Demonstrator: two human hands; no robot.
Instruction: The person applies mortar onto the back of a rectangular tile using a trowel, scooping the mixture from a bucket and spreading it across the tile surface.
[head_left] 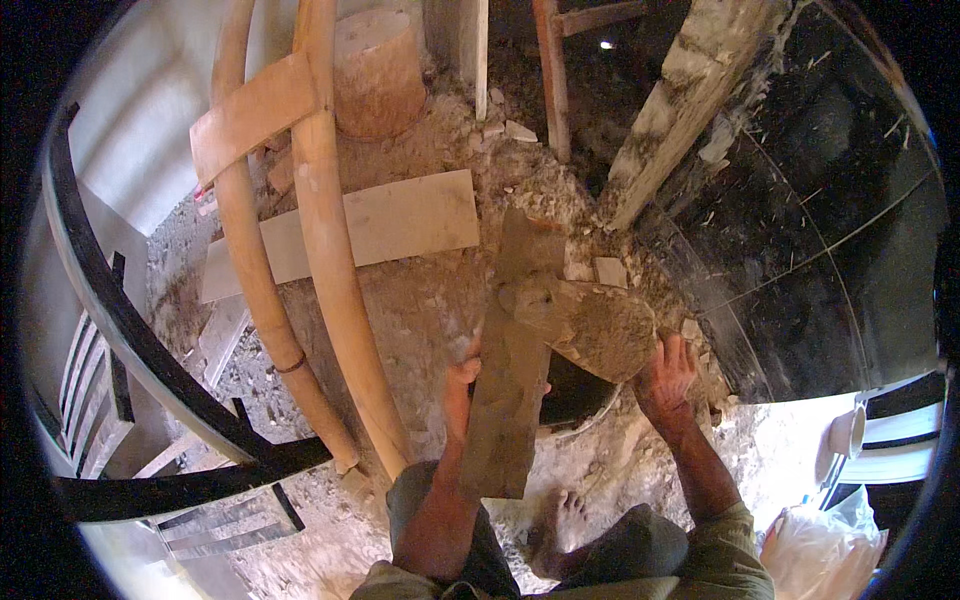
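A long brown, mud-coated wooden board (510, 400) stretches away from me over the ground. My left hand (462, 378) is closed round its left edge, and a fingertip shows at the opposite edge. Across the board's right side lies a rough, rounded, clay-coloured slab (600, 325) with a small hole near its inner end. At the slab's outer end is my right hand (672, 372), its fingers bent against the rim; the underside of that grip is hidden. Beneath both pieces a dark round basin (578, 392) is partly covered.
Two long curved wooden poles (330, 210) lean at left, with a pale plank (410, 220) behind them. A clay-brown block (378, 80) stands farther back. A dark tiled surface (800, 250) fills the right, beside a plastered beam (680, 110). A black metal frame (150, 360) curves at far left.
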